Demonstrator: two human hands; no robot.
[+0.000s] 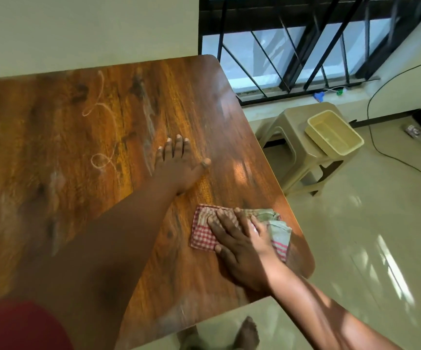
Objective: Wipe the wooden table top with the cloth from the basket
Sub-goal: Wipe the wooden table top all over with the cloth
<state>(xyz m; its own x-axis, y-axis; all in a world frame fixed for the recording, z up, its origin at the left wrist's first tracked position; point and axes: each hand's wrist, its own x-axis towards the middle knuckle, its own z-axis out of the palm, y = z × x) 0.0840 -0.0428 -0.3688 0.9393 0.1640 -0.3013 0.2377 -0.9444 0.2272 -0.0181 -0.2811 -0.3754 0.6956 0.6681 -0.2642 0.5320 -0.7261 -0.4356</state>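
Observation:
A brown wooden table top (78,152) fills the left and middle of the head view, with white chalk loops and smears on its left half. A folded red-and-white checked cloth (203,232) lies near the table's right edge. My right hand (239,246) presses flat on the cloth, fingers spread over it. My left hand (179,165) rests palm down on the bare wood farther in, fingers apart, holding nothing. A cream plastic basket (334,132) sits on a stool to the right of the table and looks empty.
A beige plastic stool (295,137) stands right of the table under the basket. A barred window (305,41) lies beyond, with a black cable (381,152) trailing across the glossy tiled floor. My foot (248,334) shows below the table's near edge.

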